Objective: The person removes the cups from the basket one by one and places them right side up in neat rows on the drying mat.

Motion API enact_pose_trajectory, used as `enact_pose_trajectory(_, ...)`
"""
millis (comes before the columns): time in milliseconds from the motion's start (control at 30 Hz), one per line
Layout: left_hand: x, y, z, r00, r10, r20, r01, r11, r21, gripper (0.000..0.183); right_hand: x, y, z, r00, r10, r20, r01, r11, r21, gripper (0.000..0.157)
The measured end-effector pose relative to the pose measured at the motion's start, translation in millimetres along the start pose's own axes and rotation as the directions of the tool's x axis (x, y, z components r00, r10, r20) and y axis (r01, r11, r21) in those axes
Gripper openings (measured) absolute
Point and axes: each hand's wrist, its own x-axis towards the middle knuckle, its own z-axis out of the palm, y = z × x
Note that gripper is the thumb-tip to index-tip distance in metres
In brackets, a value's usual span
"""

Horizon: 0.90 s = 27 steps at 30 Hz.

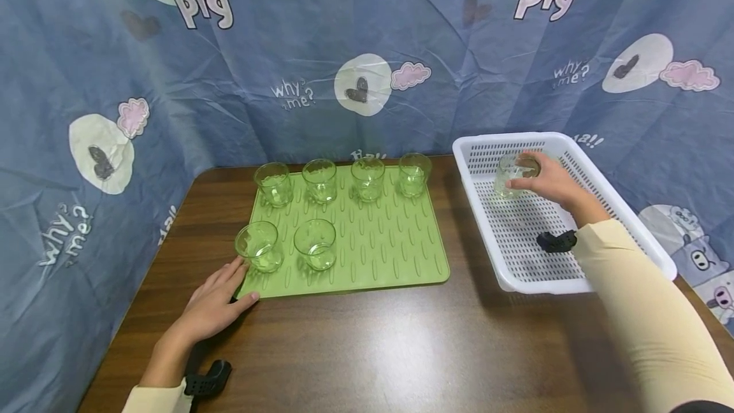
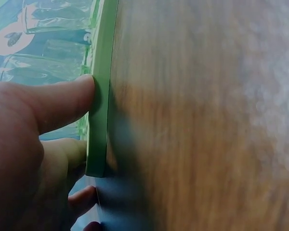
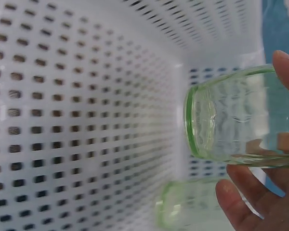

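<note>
My right hand is over the white plastic basket, gripping a clear glass cup between thumb and fingers. A second glass cup is beside it in the right wrist view, partly behind my fingers. My left hand rests at the front left corner of the green ridged mat, its thumb touching the mat's edge and its fingers extended. The nearest cup to it is an upright glass cup on the mat. Another glass cup stands to the right of that one.
Several more glass cups line the mat's back edge, among them one at the back right. Mat and basket sit on a brown wooden table. Behind them hangs a blue patterned cloth.
</note>
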Motion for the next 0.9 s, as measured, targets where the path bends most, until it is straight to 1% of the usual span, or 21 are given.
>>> enact_pose_trajectory(167,-0.3,0.0,0.1,1.0,-0.008,0.003,0.008,1.0,-0.01,0.078,-9,-20,-12.9,0.996,-0.047,-0.08,0.047,0.999,-0.012,0.084)
enact_pose_trajectory(300,1.2,-1.4,-0.3,1.0,-0.007,0.0,0.007,1.0,0.0,0.078,-23,-39,-24.5,0.986,-0.065,-0.155,0.06,0.997,-0.038,0.087)
enact_pose_trajectory(433,1.5,-2.2,-0.5,1.0,-0.006,0.001,0.006,1.0,0.007,0.078,-34,-54,-29.8,0.977,-0.078,-0.199,0.069,0.996,-0.05,0.09)
enact_pose_trajectory(600,0.8,-0.9,-0.3,1.0,-0.001,0.008,0.001,1.0,0.0,0.079,-44,-67,-27.6,0.968,-0.106,-0.227,0.097,0.994,-0.049,0.088)
enact_pose_trajectory(900,0.6,0.3,0.5,1.0,-0.001,0.005,0.001,1.0,-0.001,0.079,-57,-88,-22.0,0.962,-0.153,-0.224,0.141,0.988,-0.07,0.085)
